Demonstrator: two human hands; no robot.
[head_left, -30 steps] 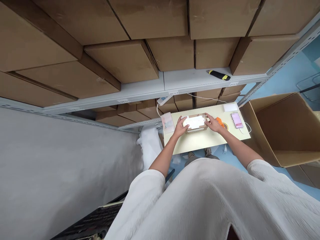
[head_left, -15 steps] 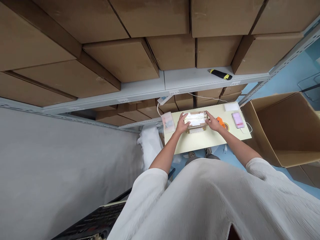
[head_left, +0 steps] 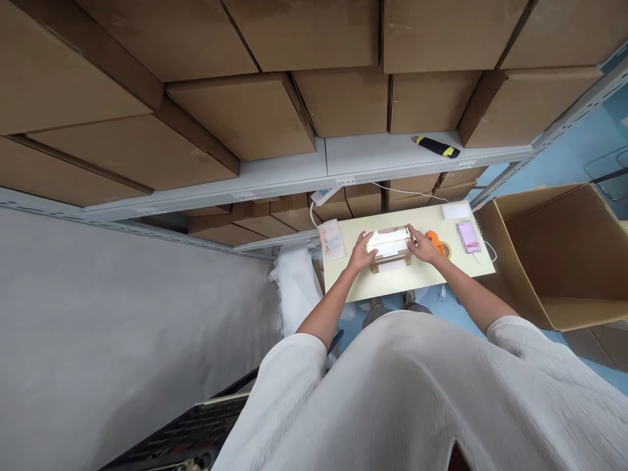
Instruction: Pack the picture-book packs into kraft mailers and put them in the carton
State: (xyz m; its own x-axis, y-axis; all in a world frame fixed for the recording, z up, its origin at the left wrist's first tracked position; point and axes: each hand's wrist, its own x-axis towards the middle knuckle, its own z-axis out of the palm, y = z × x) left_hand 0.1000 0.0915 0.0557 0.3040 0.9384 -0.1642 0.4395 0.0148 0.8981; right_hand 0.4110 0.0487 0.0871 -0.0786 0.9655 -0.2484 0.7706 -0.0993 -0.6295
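A small cardboard box (head_left: 387,243) with shiny clear tape over its top is between my hands, above the pale yellow table (head_left: 363,285). My left hand (head_left: 362,252) grips its left end, thumb on the top face. Around the right end, my right hand (head_left: 422,244) is closed in the same way. Close beside the right hand lies an orange tape dispenser (head_left: 434,241) with a roll of tape (head_left: 445,249). The undersides of my fingers are hidden by the box.
Shelves hold rows of brown cartons (head_left: 343,101); a black and yellow utility knife (head_left: 436,146) lies on the shelf edge. A large open carton (head_left: 549,255) stands right of the table. A pixelated phone (head_left: 468,237), white block (head_left: 456,210) and plastic packet (head_left: 332,239) lie on the table. White wrapping (head_left: 297,284) is left.
Both hands and the box have shifted slightly right and toward me, and the box's near side has tilted a little. My grip on it stays the same.
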